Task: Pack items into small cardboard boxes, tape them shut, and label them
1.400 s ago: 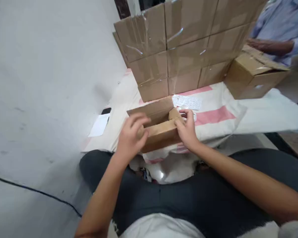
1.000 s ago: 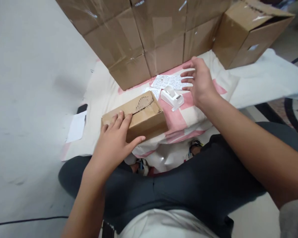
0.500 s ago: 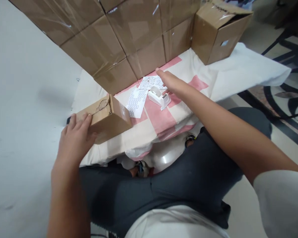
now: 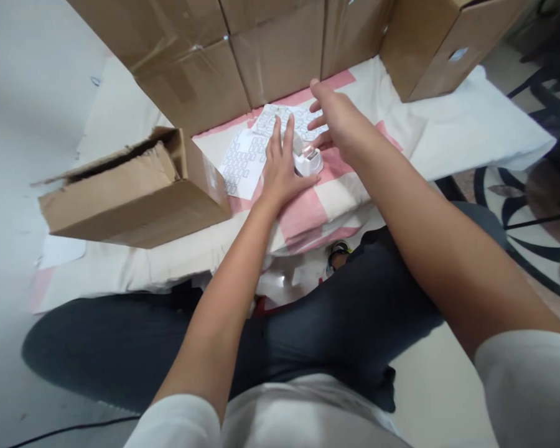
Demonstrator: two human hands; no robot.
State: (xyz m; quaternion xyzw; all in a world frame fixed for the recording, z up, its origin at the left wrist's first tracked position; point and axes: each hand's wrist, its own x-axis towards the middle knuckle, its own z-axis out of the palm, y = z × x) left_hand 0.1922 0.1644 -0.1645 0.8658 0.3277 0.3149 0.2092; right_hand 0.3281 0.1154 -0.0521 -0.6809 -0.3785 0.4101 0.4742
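My left hand (image 4: 279, 168) lies flat with fingers stretched out, pressing on the near side of a small white tape dispenser (image 4: 308, 160) on the pink-and-white cloth (image 4: 308, 211). My right hand (image 4: 336, 118) hovers just beyond the dispenser, fingers spread and slightly curled, its fingertips near the dispenser's top. White sticker sheets (image 4: 242, 158) lie under and beside both hands. A small brown cardboard box (image 4: 130, 193) rests on its side at the left, its flap ajar, touched by neither hand.
A wall of taped cardboard boxes (image 4: 242, 56) stands right behind the sheets. Another box (image 4: 438, 43) sits at the back right on a white cloth (image 4: 476, 130). My crossed legs in dark trousers (image 4: 308, 323) fill the foreground. Patterned floor shows at right.
My left hand let go of the small box and moved right onto the tape dispenser. The box now lies at the left with a flap ajar. My right hand stayed by the dispenser.
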